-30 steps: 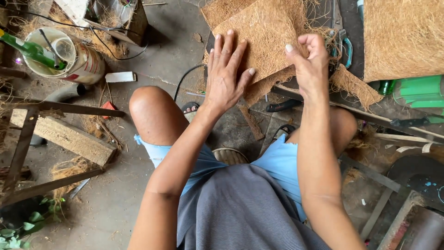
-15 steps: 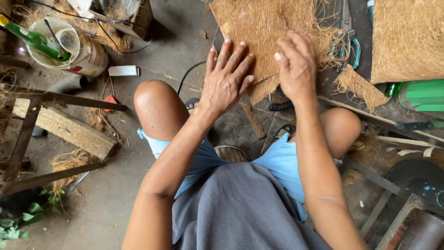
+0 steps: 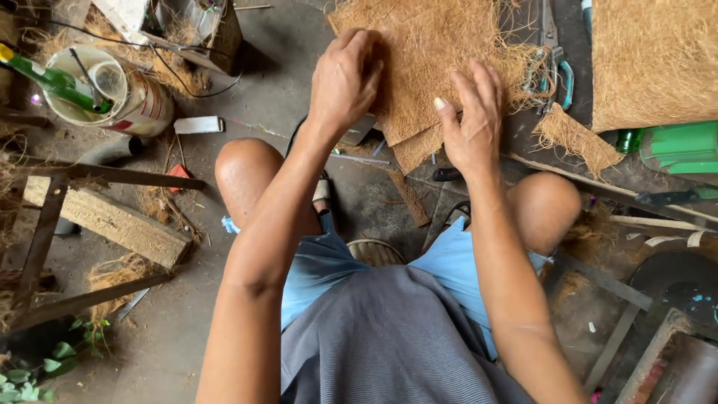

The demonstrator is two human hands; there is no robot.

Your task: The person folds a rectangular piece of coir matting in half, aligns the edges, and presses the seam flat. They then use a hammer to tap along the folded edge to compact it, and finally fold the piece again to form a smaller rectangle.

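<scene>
A brown coconut-fibre mat (image 3: 434, 52) lies on the floor in front of my knees, with frayed edges. My left hand (image 3: 345, 78) rests on its left edge, fingers curled as if pinching the fibre. My right hand (image 3: 470, 123) presses flat on the mat's lower right part, fingers spread. Scissors with blue-green handles (image 3: 555, 71) lie just right of the mat. A small loose fibre scrap (image 3: 576, 138) sits beside them.
A second large fibre mat (image 3: 654, 60) lies at the top right, a green container (image 3: 677, 146) below it. A can holding a green bottle (image 3: 105, 90) stands top left. A wooden plank on a metal frame (image 3: 105, 221) is at left.
The view has shifted, the mat now nearer. My left hand went from flat with spread fingers to curled on the mat's left edge. My right hand slid down and flattened on the mat.
</scene>
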